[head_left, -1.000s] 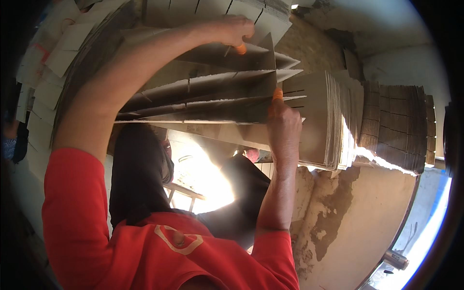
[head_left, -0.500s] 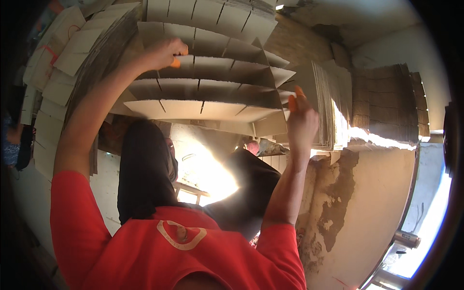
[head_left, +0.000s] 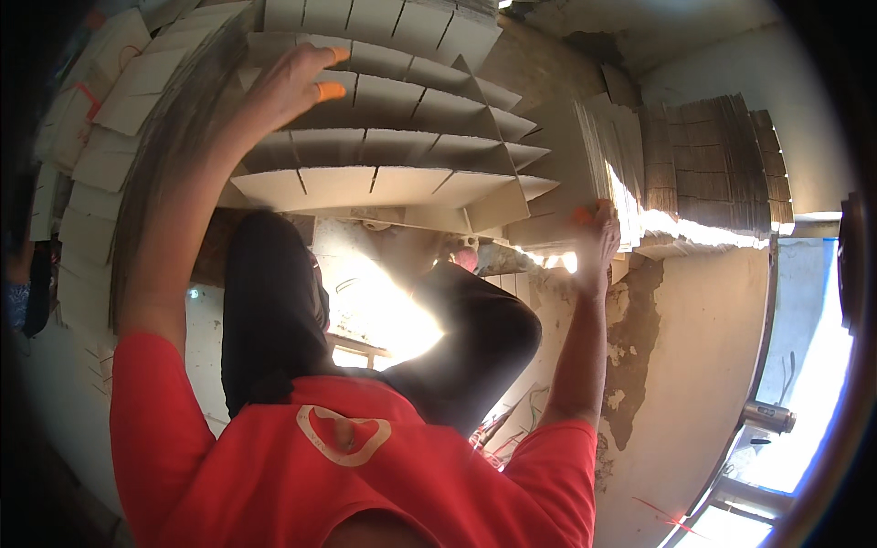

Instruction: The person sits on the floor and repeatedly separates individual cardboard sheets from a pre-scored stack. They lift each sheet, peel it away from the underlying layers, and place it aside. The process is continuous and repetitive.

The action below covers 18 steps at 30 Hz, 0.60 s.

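A cardboard divider grid [head_left: 393,187] lies ahead of me, its long slotted strips running left to right. One cross strip [head_left: 498,128] is slotted through them near their right ends. Over the grid's upper left part is my left hand [head_left: 290,87], open, orange covers on its thumb and fingertip, which stand apart. My right hand [head_left: 598,239] is at the near edge of a stack of cardboard sheets [head_left: 598,146], right of the grid. Its fingers are curled in, with an orange cover showing; whether a sheet is between them is hidden.
More slotted cardboard [head_left: 388,20] lies beyond the grid. Tall piles of cardboard [head_left: 151,91] stand along the left. A darker stack [head_left: 717,160] sits farther right, by a wall with peeling paint [head_left: 694,356]. My bent knees [head_left: 269,274] are just below the grid.
My left thumb and finger have parted from the strip they were at. My right hand has left the cross strip's end and moved right and down to the sheet stack.
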Motion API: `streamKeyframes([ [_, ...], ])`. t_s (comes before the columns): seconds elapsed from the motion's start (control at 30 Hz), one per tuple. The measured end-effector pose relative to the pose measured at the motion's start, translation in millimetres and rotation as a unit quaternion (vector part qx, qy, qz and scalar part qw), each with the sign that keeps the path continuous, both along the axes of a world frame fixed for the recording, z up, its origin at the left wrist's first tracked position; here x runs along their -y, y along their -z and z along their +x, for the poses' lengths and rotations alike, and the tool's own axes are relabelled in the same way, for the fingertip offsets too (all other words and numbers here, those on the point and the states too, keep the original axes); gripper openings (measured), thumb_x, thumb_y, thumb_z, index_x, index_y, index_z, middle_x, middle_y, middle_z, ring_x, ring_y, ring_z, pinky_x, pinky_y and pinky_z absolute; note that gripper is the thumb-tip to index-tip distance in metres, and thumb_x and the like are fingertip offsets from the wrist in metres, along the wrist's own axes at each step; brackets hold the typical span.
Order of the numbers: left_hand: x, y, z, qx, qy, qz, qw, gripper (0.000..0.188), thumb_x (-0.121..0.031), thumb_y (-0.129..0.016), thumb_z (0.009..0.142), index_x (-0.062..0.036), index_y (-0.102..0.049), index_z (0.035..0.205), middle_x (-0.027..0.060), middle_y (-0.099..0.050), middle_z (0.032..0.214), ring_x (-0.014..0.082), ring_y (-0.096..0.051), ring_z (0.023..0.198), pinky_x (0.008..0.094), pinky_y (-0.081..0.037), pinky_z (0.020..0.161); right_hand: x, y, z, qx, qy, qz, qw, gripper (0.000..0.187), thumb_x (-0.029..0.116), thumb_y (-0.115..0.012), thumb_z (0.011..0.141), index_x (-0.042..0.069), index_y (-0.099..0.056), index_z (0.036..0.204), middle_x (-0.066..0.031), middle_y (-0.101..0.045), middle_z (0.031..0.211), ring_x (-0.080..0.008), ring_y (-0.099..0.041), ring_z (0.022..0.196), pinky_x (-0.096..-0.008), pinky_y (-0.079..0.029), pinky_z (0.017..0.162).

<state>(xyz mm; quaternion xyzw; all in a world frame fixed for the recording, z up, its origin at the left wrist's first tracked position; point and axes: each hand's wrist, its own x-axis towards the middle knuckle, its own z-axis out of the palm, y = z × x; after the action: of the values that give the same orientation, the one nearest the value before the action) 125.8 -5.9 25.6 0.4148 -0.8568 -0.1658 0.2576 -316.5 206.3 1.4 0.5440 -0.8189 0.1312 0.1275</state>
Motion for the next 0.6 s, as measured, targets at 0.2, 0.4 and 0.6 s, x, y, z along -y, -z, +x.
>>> streamKeyframes([
  [0.2, -82, -27, -15, 0.121, 0.063, 0.094, 0.986, 0.040, -0.017, -0.075, 0.073, -0.0036, -0.064, 0.109, 0.0144, -0.062, 0.096, 0.0302, -0.059, 0.097, 0.0373, -0.046, 0.085, -1, -52, 31, 0.101, 0.118, -0.118, 0.981, 0.016, 0.004, -0.051, 0.090, 0.003, -0.049, 0.106, -0.0160, -0.067, 0.089, -0.0263, -0.063, 0.077, -0.0390, -0.048, 0.067],
  [0.4, -71, 16, -20, 0.175, 0.111, 0.095, 0.974, 0.017, -0.008, -0.071, 0.066, 0.0014, -0.061, 0.076, 0.0150, -0.059, 0.078, 0.0337, -0.058, 0.087, 0.0422, -0.045, 0.076, 1, -124, 88, 0.300, -0.066, -0.300, 0.903, 0.029, 0.015, -0.061, 0.090, 0.003, -0.056, 0.115, -0.0083, -0.065, 0.078, -0.0106, -0.055, 0.051, -0.0250, -0.041, 0.040],
  [0.6, -60, 17, -22, 0.158, 0.106, 0.092, 0.977, 0.018, -0.010, -0.070, 0.065, -0.0002, -0.064, 0.080, 0.0154, -0.062, 0.076, 0.0340, -0.060, 0.081, 0.0415, -0.046, 0.075, 16, -130, 118, 0.543, -0.192, -0.222, 0.786, 0.036, 0.004, -0.061, 0.087, -0.001, -0.056, 0.122, -0.0062, -0.064, 0.076, -0.0094, -0.054, 0.048, -0.0228, -0.040, 0.038],
])
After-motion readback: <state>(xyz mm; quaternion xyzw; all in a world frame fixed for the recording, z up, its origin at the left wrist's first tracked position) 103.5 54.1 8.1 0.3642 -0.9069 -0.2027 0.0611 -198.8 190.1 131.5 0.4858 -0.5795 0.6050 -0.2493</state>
